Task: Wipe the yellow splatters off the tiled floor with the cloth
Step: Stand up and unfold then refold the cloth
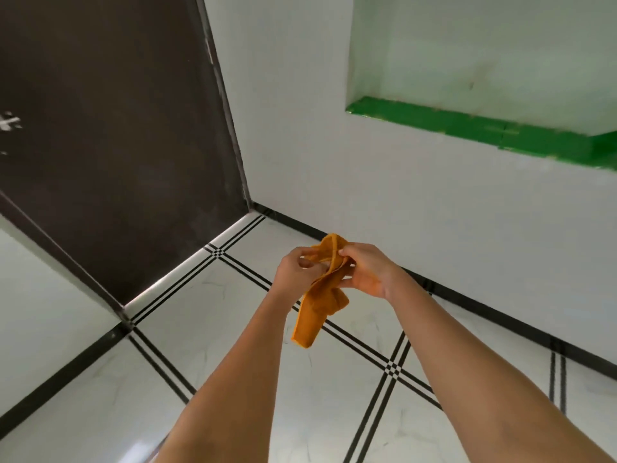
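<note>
Orange cloth (pixel 320 297) pinched by fingers of left hand (pixel 298 269) & right hand (pixel 366 269), top partly hidden.

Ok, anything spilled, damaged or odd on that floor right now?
No yellow splatters show on the visible tiled floor. Both hands, left and right, hold the orange cloth bunched in the air. Only oddity: white scuffs on the dark door.

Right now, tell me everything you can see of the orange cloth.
The cloth is orange, soft and towel-like, with a stitched hem along its edges. It is bunched and partly folded, held in the air above the tiled floor, not touching it. The left hand and right hand both pinch its upper part; the lower end hangs loose between the forearms. No stains show on it.
</note>
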A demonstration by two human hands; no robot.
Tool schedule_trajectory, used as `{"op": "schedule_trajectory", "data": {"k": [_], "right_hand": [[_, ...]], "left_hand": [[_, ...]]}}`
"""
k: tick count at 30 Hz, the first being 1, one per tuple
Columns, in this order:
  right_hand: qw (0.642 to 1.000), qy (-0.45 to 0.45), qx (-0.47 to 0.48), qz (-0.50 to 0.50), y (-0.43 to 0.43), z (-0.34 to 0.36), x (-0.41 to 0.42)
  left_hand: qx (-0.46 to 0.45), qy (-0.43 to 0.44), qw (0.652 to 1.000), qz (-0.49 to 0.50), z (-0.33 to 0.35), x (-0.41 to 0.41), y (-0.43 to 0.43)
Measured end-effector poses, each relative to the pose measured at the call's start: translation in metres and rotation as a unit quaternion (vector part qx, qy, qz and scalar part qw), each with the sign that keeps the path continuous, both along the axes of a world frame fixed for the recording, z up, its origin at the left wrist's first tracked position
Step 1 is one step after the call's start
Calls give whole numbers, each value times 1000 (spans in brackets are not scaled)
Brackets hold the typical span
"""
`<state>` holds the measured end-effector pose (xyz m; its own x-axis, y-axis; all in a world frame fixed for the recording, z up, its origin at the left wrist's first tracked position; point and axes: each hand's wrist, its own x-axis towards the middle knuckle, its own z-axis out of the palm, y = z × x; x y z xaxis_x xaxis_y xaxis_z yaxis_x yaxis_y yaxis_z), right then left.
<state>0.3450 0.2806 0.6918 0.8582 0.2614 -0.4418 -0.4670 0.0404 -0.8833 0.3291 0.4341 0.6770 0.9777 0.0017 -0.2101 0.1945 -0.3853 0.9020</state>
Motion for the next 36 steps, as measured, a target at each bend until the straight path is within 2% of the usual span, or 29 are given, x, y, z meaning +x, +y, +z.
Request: {"op": "schedule_trajectory", "data": {"k": [7, 12, 16, 23, 29, 36], "right_hand": [[1000, -24, 13, -4, -44, 16, -60], [998, -53, -24, -30, -91, 35, -103], [996, -67, -51, 1, -136, 41, -137], [988, -117, -100, -4, -207, 52, -193], [973, -160, -153, 68, -224, 75, -216], [982, -158, -105, 10, -236, 86, -235]], "left_hand": [[17, -18, 1000, 2, 19, -70, -52], [-40, -31, 996, 68, 35, -124, -116], [-6, -46, 990, 131, 35, -161, -173], [-108, -51, 975, 190, 45, -221, -243], [-111, -61, 960, 250, 65, -247, -258], [-109, -70, 944, 305, 80, -275, -231]]}}
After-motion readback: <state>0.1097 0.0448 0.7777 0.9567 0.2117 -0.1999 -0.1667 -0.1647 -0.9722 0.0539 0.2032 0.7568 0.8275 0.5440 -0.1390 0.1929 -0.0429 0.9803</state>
